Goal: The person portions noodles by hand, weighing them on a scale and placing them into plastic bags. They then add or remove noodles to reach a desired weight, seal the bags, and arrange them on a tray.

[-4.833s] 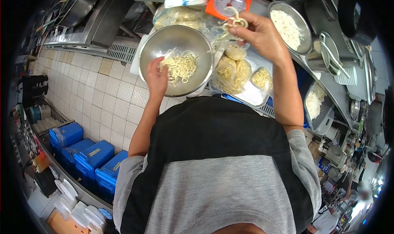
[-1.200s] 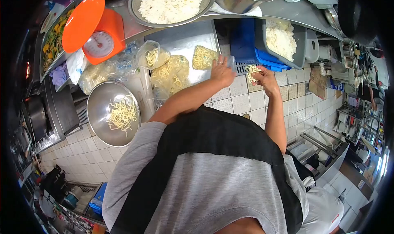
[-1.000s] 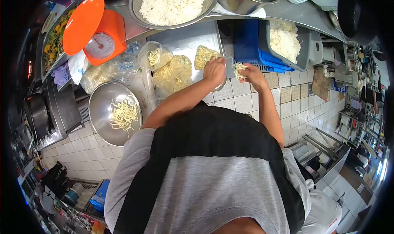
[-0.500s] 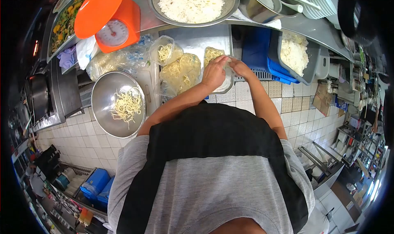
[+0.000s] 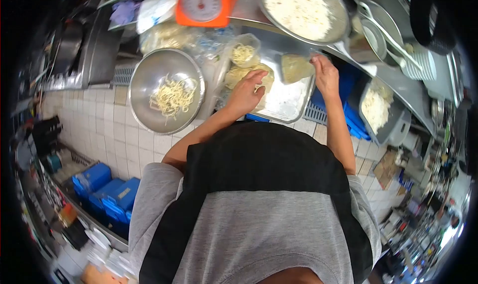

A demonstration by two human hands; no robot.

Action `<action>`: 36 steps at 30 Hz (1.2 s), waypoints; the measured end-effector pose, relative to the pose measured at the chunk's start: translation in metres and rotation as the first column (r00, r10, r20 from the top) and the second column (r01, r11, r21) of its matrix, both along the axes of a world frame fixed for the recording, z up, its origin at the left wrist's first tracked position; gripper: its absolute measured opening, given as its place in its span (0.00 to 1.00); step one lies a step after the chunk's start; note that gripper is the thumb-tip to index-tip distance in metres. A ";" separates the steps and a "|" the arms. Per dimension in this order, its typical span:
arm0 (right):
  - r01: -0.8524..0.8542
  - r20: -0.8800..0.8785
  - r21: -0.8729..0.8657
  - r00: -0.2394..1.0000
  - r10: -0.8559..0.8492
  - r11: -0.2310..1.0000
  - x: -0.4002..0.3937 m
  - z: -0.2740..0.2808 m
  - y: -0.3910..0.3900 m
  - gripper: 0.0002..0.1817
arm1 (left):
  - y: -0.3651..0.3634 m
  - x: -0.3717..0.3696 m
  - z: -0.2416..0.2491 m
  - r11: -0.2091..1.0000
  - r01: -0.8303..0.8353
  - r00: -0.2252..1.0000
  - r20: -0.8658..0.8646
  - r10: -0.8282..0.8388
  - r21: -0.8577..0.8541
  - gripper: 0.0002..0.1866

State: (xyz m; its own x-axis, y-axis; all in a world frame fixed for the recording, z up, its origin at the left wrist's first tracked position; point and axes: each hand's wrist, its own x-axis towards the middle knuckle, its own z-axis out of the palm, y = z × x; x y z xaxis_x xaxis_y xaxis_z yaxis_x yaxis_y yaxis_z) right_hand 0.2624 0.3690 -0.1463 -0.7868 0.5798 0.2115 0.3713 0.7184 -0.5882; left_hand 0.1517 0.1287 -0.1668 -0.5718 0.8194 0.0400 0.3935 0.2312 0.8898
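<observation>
My right hand is closed on the gathered top of a clear plastic bag of noodles, held over the right part of a metal tray. My left hand has its fingers apart and curved, with nothing visible in it, above other bagged noodles on the tray's left side. Just behind those bags sits a clear container of noodles. To the left, loose yellow noodles lie in a large steel bowl.
An orange dial scale stands on the back shelf, beside a metal colander of rice. Pots with ladles and stacked white bowls are at the back right. A grey bin with rice stands to the right. Plastic bags lie behind the bowl.
My hands have moved apart: the left has let go of the noodle bag and shifted left over the other bags. My right hand keeps the bag's top. The whole view has turned.
</observation>
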 end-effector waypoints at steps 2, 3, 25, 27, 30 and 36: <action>-0.105 0.040 0.025 0.994 0.104 0.994 -0.016 0.007 -0.018 0.11 | -0.038 -0.008 0.020 0.996 -0.080 0.994 0.074 0.083 -0.038 0.21; -0.163 0.056 0.088 0.986 0.158 0.983 -0.025 -0.003 -0.026 0.10 | -0.056 -0.012 0.031 0.988 -0.149 0.984 0.091 0.151 -0.029 0.20; -0.741 0.539 -0.033 0.552 0.636 0.671 -0.227 -0.079 -0.342 0.14 | -0.347 -0.102 -0.012 0.625 -0.745 0.460 0.499 0.734 -0.233 0.27; -0.733 0.545 -0.152 0.497 0.675 0.663 -0.230 -0.076 -0.340 0.12 | -0.353 -0.106 -0.016 0.644 -0.734 0.479 0.508 0.716 -0.216 0.27; -0.687 0.453 -0.180 0.577 0.679 0.704 -0.231 -0.051 -0.329 0.10 | -0.356 -0.114 -0.018 0.672 -0.719 0.499 0.541 0.677 -0.179 0.28; -0.574 0.234 -0.275 0.738 0.632 0.772 -0.212 0.056 -0.307 0.12 | -0.359 -0.124 -0.024 0.706 -0.692 0.541 0.543 0.642 -0.146 0.28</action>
State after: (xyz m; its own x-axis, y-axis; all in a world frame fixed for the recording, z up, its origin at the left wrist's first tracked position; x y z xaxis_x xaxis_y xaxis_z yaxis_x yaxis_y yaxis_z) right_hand 0.0500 0.0616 -0.0901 -0.9886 -0.0357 -0.1463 0.0705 0.7485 -0.6594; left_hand 0.0279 -0.2307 -0.1906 -0.8956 0.1998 -0.3974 -0.3725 0.1515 0.9156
